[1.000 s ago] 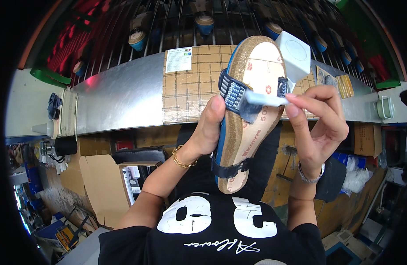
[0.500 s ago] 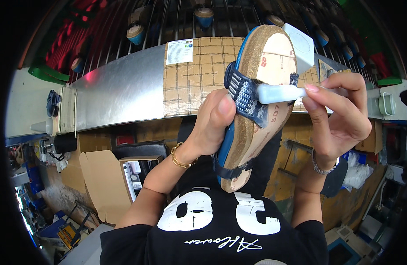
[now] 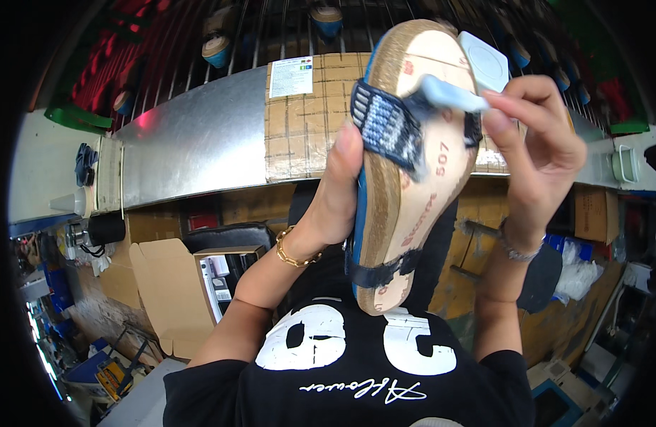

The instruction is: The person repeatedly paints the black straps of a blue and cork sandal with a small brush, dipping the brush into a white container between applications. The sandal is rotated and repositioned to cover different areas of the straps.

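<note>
A sandal [image 3: 435,192] is held upright with its underside facing me, on a last with a pale base. Its brown midsole edge has a blue side, and a woven blue-and-white strap [image 3: 386,124] folds over onto the base. A narrow dark strap [image 3: 378,273] crosses near the heel. My left hand [image 3: 339,181] is closed around the sandal's left side, its thumb by the woven strap. In a pinch, my right hand [image 3: 541,135] holds a pale plastic brush-like tool [image 3: 452,97]. Its blurred far end is at the folded strap; whether it touches cannot be made out.
Behind the sandal, a taped cardboard box [image 3: 299,132] and a white square container [image 3: 484,60] rest on the metal bench [image 3: 193,135]. Farther back, several blue-and-brown shoes [image 3: 215,51] sit on a rack of metal rods. An opened carton [image 3: 168,295] stands at lower left.
The sandal has risen slightly and turned so more of its base faces me. My right hand has moved up and slightly left with the pale tool, which now slants.
</note>
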A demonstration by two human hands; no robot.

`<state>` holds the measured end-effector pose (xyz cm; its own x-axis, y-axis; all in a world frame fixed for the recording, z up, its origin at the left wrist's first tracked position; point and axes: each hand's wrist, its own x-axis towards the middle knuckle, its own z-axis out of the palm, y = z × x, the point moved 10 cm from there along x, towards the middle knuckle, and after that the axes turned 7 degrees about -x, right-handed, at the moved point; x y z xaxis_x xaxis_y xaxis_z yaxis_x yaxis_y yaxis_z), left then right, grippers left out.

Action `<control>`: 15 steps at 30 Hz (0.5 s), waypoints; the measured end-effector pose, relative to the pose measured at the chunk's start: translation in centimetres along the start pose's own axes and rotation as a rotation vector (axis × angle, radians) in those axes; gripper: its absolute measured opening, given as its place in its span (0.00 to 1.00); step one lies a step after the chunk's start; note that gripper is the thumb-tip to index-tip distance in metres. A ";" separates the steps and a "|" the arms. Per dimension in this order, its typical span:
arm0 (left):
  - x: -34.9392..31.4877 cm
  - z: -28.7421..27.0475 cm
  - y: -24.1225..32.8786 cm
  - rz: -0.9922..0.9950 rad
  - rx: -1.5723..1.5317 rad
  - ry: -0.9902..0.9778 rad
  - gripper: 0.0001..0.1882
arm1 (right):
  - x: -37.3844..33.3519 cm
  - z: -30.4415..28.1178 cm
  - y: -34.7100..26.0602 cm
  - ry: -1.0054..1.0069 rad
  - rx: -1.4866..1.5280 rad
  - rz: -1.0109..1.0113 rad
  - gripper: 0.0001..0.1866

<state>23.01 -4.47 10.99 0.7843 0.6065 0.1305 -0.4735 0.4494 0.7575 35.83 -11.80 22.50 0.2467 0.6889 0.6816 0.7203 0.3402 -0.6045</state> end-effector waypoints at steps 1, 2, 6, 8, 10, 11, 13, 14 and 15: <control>0.1 -0.1 0.6 0.015 0.010 0.038 0.53 | -0.5 -0.1 0.3 0.089 -0.072 0.058 0.10; 0.2 -0.1 1.2 0.025 0.020 0.061 0.53 | -1.5 0.2 0.4 0.054 -0.064 0.103 0.10; 0.6 -0.7 1.9 0.048 0.088 0.133 0.55 | -4.1 0.9 -0.3 0.041 0.034 0.245 0.11; 0.4 -0.9 1.9 0.070 0.097 0.151 0.53 | -3.7 1.0 -1.2 0.107 -0.070 0.167 0.12; 0.0 -0.8 1.9 0.093 0.134 0.182 0.51 | -3.6 1.1 -2.2 0.168 -0.160 0.109 0.13; -0.2 -0.8 2.0 0.108 0.139 0.216 0.50 | -3.6 0.9 -2.8 0.196 -0.203 0.088 0.14; -0.2 -0.6 2.2 0.126 0.209 0.183 0.50 | -3.5 0.6 -3.7 0.231 -0.283 0.040 0.14; -0.3 -0.6 2.3 0.130 0.244 0.171 0.49 | -3.4 0.5 -4.2 0.238 -0.320 0.016 0.15; -0.3 -0.5 2.5 0.136 0.278 0.161 0.49 | -3.3 0.4 -4.5 0.231 -0.345 0.013 0.15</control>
<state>21.36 -3.23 12.47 0.6379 0.7541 0.1564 -0.4245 0.1749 0.8884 31.49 -15.34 22.76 0.3682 0.5167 0.7729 0.8813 0.0708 -0.4672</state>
